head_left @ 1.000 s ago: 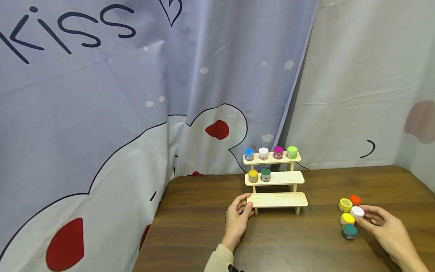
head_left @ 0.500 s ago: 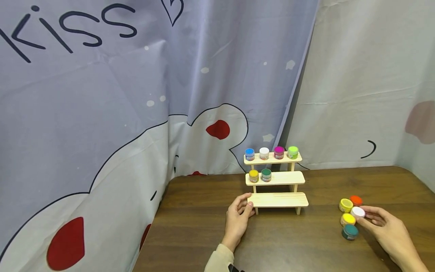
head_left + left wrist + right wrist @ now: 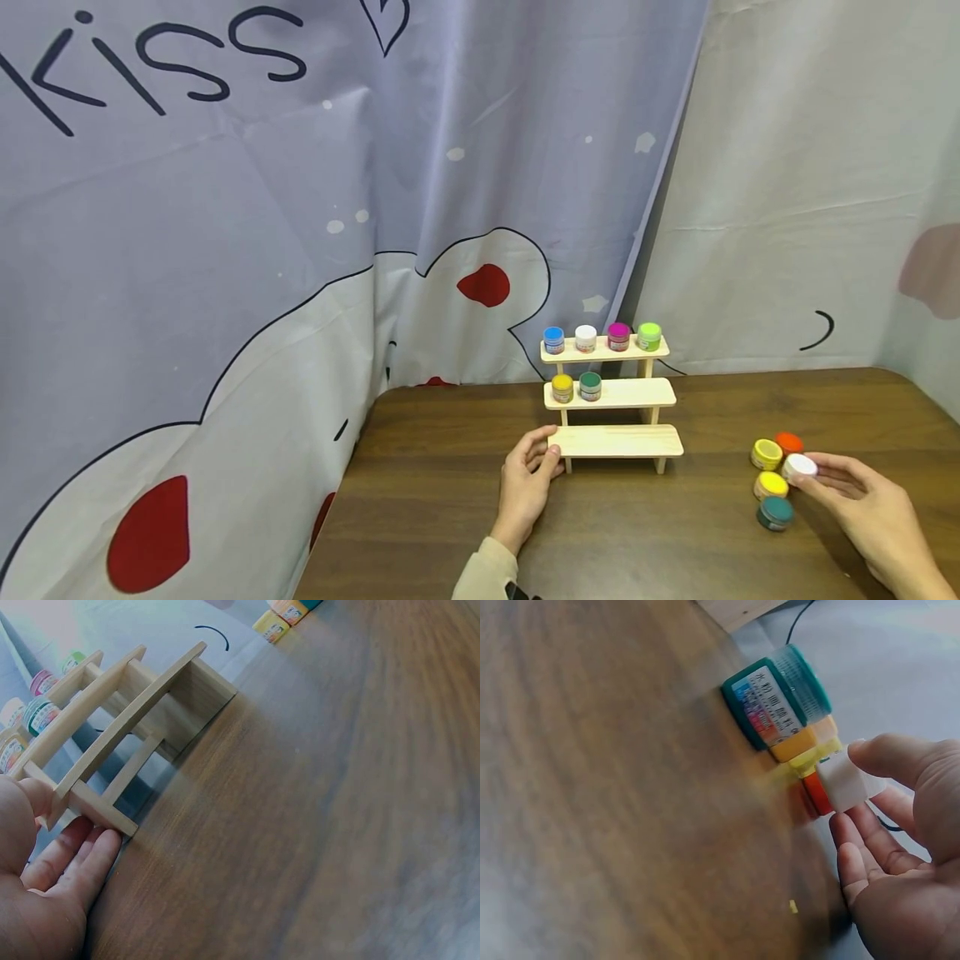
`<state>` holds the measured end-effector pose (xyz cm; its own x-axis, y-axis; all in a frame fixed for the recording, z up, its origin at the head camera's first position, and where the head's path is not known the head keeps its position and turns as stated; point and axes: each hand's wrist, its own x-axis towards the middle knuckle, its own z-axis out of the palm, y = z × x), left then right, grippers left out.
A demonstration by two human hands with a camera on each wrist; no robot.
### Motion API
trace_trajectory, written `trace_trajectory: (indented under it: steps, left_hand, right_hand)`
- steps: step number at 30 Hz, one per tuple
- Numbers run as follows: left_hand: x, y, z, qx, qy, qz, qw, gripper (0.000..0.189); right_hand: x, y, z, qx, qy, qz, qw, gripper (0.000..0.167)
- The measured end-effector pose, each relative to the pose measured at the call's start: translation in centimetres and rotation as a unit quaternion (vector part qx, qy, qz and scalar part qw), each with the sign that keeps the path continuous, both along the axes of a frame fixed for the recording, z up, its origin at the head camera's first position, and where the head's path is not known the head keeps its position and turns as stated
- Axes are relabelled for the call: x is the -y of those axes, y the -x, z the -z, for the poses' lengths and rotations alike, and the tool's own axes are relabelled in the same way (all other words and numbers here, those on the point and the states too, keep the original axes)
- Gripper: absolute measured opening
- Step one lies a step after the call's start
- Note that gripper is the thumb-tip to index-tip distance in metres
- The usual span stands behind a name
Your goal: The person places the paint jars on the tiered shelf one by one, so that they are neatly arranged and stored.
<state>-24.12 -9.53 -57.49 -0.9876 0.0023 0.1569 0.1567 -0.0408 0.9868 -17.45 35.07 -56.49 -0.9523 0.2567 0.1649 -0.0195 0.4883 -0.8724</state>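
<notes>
A three-tier wooden display stand (image 3: 615,442) stands on the table, and my left hand (image 3: 525,487) holds the left end of its lowest step. In the left wrist view the thumb lies at the board's end and the fingers (image 3: 94,862) are by the leg below. My right hand (image 3: 870,504) pinches a white paint jar (image 3: 799,467) between thumb and fingers. Close beside it are a red jar (image 3: 789,442), a yellow jar (image 3: 766,454), an orange-yellow jar (image 3: 771,485) and a teal jar (image 3: 776,513). The right wrist view shows the white jar (image 3: 843,782) tilted, overlapping the red one.
On the top tier stand blue (image 3: 553,340), white (image 3: 586,338), magenta (image 3: 618,337) and light green (image 3: 649,337) jars. Dark yellow (image 3: 562,388) and dark green (image 3: 590,387) jars are on the middle tier's left half. A printed curtain (image 3: 480,183) hangs behind the table (image 3: 637,533).
The white jar in my right hand has shifted slightly to the right, away from the yellow jars. My left hand keeps its hold on the stand. The head view has drifted a little.
</notes>
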Motion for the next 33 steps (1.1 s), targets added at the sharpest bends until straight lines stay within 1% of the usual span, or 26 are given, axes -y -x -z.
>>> trace_trajectory:
  steps: [4, 6, 11, 14, 18, 23, 27, 33]
  left_hand:
    - [0.0, 0.0, -0.1, 0.008, -0.001, 0.002, 1.0, 0.031]
    - [0.0, 0.0, -0.1, 0.01, 0.0, 0.002, 0.9999, 0.031]
    - [0.0, 0.0, -0.1, 0.001, 0.004, -0.001, 1.0, 0.031]
    - [0.0, 0.0, -0.1, -0.004, 0.003, -0.002, 1.0, 0.031]
    - [0.0, 0.0, -0.2, -0.001, 0.0, -0.002, 1.0, 0.031]
    - [-0.1, -0.1, -0.3, 0.0, -0.002, -0.003, 1.0, 0.03]
    - [-0.1, -0.2, -0.3, -0.001, -0.001, -0.002, 1.0, 0.031]
    - [0.0, -0.2, -0.3, -0.001, -0.002, -0.003, 1.0, 0.031]
  right_hand:
    - [-0.2, -0.1, -0.8, -0.001, 0.008, 0.009, 0.9999, 0.055]
    - [-0.2, 0.0, -1.3, -0.007, 0.001, 0.009, 0.9999, 0.053]
    - [-0.1, 0.6, -3.2, -0.039, -0.007, -0.014, 0.9991, 0.047]
    - [0.1, 1.1, -4.5, -0.055, -0.003, -0.025, 0.9982, 0.044]
    - [0.7, 2.0, -5.9, -0.072, 0.007, -0.034, 0.9968, 0.04]
    - [1.6, 2.9, -7.9, -0.072, -0.018, -0.044, 0.9962, 0.043]
    - [2.6, 3.7, -9.4, -0.076, -0.023, -0.057, 0.9952, 0.043]
    - [4.5, 5.0, -11.0, -0.096, -0.028, -0.081, 0.9917, 0.043]
